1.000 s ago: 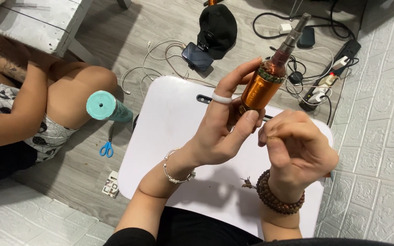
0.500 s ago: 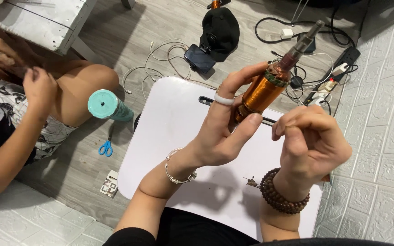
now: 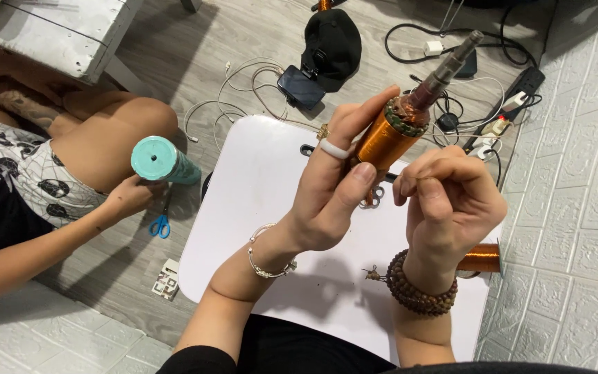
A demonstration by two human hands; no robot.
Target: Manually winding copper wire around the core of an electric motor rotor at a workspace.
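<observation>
- The right hand (image 3: 448,201), curled loosely with fingertips pinched and nothing clearly held, has drawn back slightly from the copper-wound rotor (image 3: 389,135).
- The left hand (image 3: 330,190) still grips that rotor, tilted above the white tabletop (image 3: 257,187).
- A copper wire spool (image 3: 480,257) now shows beside the right wrist.
- Farther off, a co-worker's hand (image 3: 129,196) has come to the teal cylinder (image 3: 162,161).

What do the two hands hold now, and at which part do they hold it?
The left hand grips the motor armature around its copper-wound body. The right hand is curled beside it; whether it pinches a wire cannot be told.
</observation>
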